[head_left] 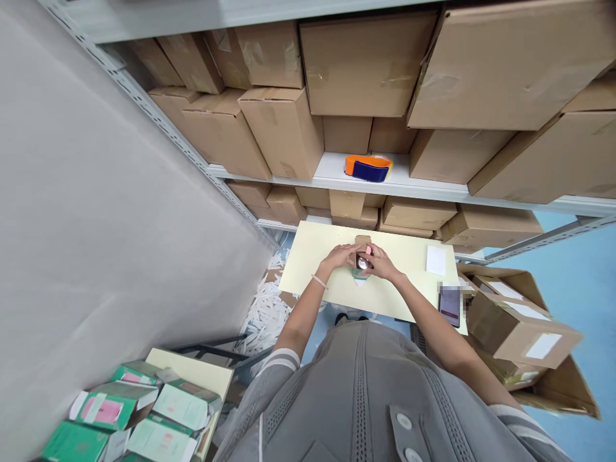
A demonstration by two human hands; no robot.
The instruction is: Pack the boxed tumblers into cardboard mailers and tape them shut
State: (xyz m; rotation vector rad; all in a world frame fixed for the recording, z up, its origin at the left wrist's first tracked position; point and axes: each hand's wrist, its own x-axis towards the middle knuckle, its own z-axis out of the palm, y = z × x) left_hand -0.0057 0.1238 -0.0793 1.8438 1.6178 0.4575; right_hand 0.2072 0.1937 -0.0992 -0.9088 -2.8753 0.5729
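Note:
A small green box point(360, 274) stands on the cream table point(308, 256) between my hands, its brown cardboard flap point(362, 240) raised on the far side. Inside its opening shows a round, shiny metallic object point(363, 263), with something small and pink point(369, 249) beside it. From the left, my left hand point(342, 255) closes its fingers on the box's upper edge. My right hand point(381, 263) curls round the opposite side, its fingers at the opening. The fingers partly hide the box's sides and what lies inside.
Shelves ahead hold many cardboard boxes point(282, 125) and an orange-and-blue tape-like ring point(369, 168). On the table's right lie white paper point(436, 260) and a phone-like device point(450, 305). Cartons point(524, 327) fill a big box at right; green boxes point(103, 410) sit lower left, shredded paper point(267, 308) on the floor.

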